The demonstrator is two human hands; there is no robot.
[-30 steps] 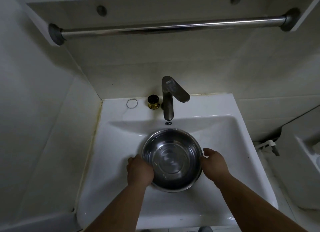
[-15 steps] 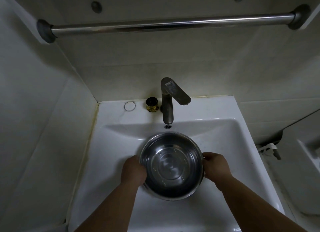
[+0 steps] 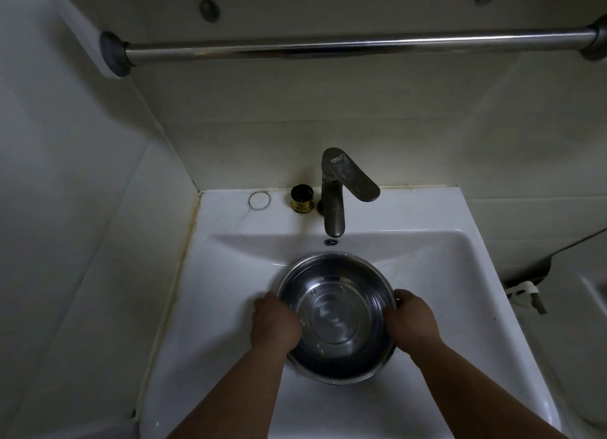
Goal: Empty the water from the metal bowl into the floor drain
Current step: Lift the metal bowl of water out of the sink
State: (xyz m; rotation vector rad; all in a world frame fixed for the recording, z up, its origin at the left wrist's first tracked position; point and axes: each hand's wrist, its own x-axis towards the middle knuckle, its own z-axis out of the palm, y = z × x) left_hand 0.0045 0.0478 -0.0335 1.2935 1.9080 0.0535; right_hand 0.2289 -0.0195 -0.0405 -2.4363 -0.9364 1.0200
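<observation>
A round metal bowl (image 3: 335, 320) sits in the white sink basin (image 3: 437, 274), right below the faucet spout. Clear water lies in its bottom. My left hand (image 3: 274, 323) is closed over the bowl's left rim. On the opposite rim, my right hand (image 3: 414, 320) grips the same way. The bowl looks level. No floor drain is in view.
A grey faucet (image 3: 335, 192) stands behind the bowl, with a small gold-and-black cap (image 3: 302, 199) to its left on the sink ledge. A metal towel rail (image 3: 354, 47) runs overhead. Tiled walls close in at left and back. A hose fitting (image 3: 525, 291) sits at right.
Both hands have closed tighter on the bowl's rims. The bowl has kept its place in the basin while my head has shifted slightly.
</observation>
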